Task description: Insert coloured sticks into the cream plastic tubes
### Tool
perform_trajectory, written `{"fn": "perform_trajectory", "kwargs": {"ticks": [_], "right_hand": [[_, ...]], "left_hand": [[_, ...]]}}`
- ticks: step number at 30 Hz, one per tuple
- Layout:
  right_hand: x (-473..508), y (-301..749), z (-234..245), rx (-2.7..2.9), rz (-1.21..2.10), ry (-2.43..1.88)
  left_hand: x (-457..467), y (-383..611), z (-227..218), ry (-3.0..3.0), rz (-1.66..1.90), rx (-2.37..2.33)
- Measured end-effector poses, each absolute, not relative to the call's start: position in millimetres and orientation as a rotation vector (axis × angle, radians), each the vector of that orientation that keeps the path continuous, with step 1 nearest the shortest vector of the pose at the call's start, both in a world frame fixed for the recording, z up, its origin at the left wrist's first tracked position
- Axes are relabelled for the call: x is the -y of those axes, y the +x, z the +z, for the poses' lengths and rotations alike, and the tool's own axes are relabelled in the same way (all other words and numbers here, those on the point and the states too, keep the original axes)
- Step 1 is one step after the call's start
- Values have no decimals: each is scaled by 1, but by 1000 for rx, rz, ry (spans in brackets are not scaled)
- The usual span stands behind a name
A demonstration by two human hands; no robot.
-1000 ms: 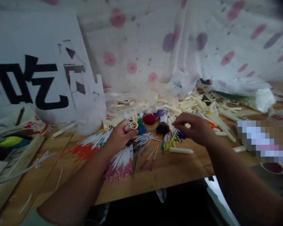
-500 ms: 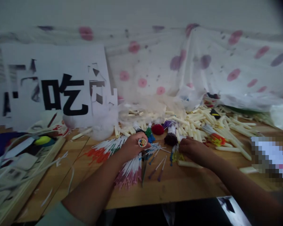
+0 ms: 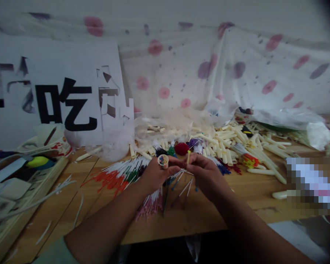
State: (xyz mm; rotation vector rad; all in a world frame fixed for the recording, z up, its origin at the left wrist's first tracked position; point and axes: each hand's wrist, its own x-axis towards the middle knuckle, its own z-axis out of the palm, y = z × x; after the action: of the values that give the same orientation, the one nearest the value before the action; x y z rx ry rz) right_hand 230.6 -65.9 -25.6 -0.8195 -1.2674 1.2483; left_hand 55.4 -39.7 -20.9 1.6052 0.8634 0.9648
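Observation:
My left hand (image 3: pixel 156 174) is wrapped round a cream tube (image 3: pixel 163 167), whose round upper end shows several coloured bits inside. Close beside it, my right hand (image 3: pixel 206 174) pinches a thin yellow-tipped stick (image 3: pixel 189 157), yellow end up. The fingertips of both hands nearly meet; whether they touch I cannot tell. Below and left of my hands lie bundles of thin white sticks with coloured ends: orange-tipped sticks (image 3: pixel 110 178) and pink-tipped sticks (image 3: pixel 151 207). A few loose sticks (image 3: pixel 184 187) rest on the wood under my hands.
Cream tubes (image 3: pixel 231 141) are heaped behind my hands on the wooden table (image 3: pixel 236 212). A dark red bundle (image 3: pixel 182 148) stands before them. At left are a power strip (image 3: pixel 16 212) and a white board (image 3: pixel 107 55) with cut-out characters. Orange-yellow-tipped sticks (image 3: pixel 250 160) lie at right.
My right hand has come up and left from the table to beside my left hand, and a yellow-tipped stick now shows in its fingers. The view has shifted slightly right.

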Motion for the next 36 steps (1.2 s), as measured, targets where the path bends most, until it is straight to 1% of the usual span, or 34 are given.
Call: {"fn": "perform_trajectory", "kwargs": {"ticks": [3, 5, 9, 14, 20, 23, 27, 29, 33, 36], "right_hand": [[64, 203, -29, 1048, 1437, -727], [61, 198, -29, 989, 1463, -698], [52, 205, -25, 966, 1328, -753], [49, 215, -23, 1079, 1184, -840], [53, 216, -20, 1086, 1207, -907], [53, 217, -18, 1126, 1146, -958], [55, 218, -16, 1260, 931, -1041], [61, 219, -11, 1325, 720, -1057], [96, 230, 17, 1353, 159, -880], [127, 238, 42, 1548, 32, -803]], "left_hand": [[41, 58, -25, 1451, 959, -802], [41, 58, -25, 1370, 976, -779], [41, 56, -21, 1314, 996, -776], [39, 54, -22, 1298, 981, -801], [37, 51, -19, 1387, 949, -849], [38, 50, -20, 1465, 939, -858], [36, 50, -21, 1531, 948, -893], [34, 49, -20, 1632, 1014, -939], [29, 43, -16, 1887, 1260, -1030], [27, 40, -15, 1917, 1286, -1109]]}}
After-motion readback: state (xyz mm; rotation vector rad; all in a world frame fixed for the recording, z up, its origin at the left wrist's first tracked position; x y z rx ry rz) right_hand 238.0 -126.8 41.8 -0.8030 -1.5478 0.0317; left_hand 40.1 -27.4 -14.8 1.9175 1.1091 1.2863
